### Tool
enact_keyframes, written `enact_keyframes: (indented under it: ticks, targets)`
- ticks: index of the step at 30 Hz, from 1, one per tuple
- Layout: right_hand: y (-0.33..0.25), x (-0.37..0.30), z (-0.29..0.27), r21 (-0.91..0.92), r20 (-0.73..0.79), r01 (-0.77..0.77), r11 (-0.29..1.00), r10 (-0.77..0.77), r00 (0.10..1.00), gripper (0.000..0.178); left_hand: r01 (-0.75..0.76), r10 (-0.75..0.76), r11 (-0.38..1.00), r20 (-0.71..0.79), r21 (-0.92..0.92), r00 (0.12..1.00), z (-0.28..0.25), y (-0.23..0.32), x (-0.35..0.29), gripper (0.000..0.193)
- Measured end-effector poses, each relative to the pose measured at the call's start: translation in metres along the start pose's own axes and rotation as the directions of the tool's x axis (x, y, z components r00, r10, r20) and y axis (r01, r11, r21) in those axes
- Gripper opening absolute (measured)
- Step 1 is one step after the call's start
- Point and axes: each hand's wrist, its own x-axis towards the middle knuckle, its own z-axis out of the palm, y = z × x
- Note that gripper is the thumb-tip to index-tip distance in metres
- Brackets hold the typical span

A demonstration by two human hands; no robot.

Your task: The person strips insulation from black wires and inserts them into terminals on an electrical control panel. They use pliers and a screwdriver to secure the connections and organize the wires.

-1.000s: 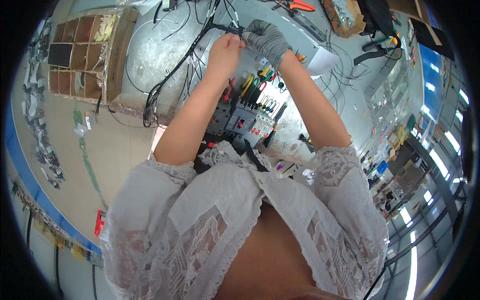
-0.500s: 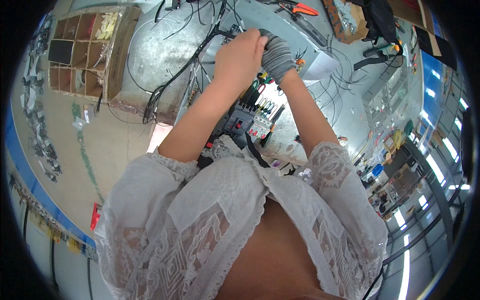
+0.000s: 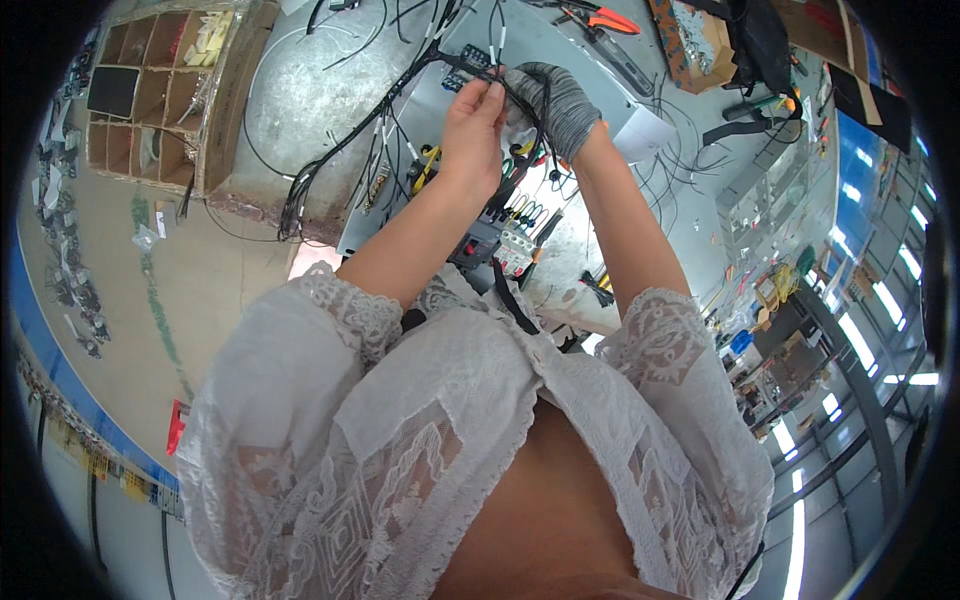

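Note:
My bare left hand (image 3: 474, 138) pinches a bundle of black wires (image 3: 430, 62) with its thumb and fingertips. Close beside it, my right hand (image 3: 563, 108) wears a grey knitted glove and is curled around the same bundle; its fingertips are partly hidden by the wires. Some black strands hang down between the two hands. Beneath them is a grey metal panel (image 3: 425, 115) carrying electrical parts. A black terminal block (image 3: 466, 66) lies just beyond the left fingertips. Nearer to me sit a dark circuit breaker (image 3: 474, 246) with a red switch and a white component (image 3: 515, 250).
A divided cardboard box (image 3: 212, 150) with small parts stands at the left. Orange-handled pliers (image 3: 608, 20) lie at the far side. To their right is a carton of small metal pieces (image 3: 692, 45). Loose thin wires (image 3: 668, 165) spread over the metal tabletop on the right.
My hands, overlapping before, have drawn slightly apart. The left hand has come down a little, and black wires now show between the two hands.

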Motion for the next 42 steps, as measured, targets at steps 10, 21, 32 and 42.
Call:
enact_keyframes:
  ticks: [10,21,32,42]
  targets:
    - [0.004,0.019,-0.017,0.002,0.123,-0.148,0.989,0.147,0.981,0.031,0.008,-0.020,0.997,0.146,0.081,0.989,0.000,0.008,0.001,0.027]
    - [-0.021,-0.001,-0.024,-0.032,0.186,-0.095,0.995,0.099,0.977,0.026,-0.107,0.073,0.985,0.238,0.134,0.968,-0.006,0.015,0.013,0.015]
    - [0.002,0.009,-0.030,-0.582,0.103,0.222,0.782,-0.201,0.974,0.029,-0.118,0.047,0.859,0.153,0.498,0.987,-0.024,0.017,0.023,0.016]
    - [0.016,-0.093,-0.100,-0.160,-0.502,0.441,0.883,-0.458,0.734,0.016,-0.136,0.069,0.931,0.203,0.339,0.977,-0.009,0.015,0.017,0.019]
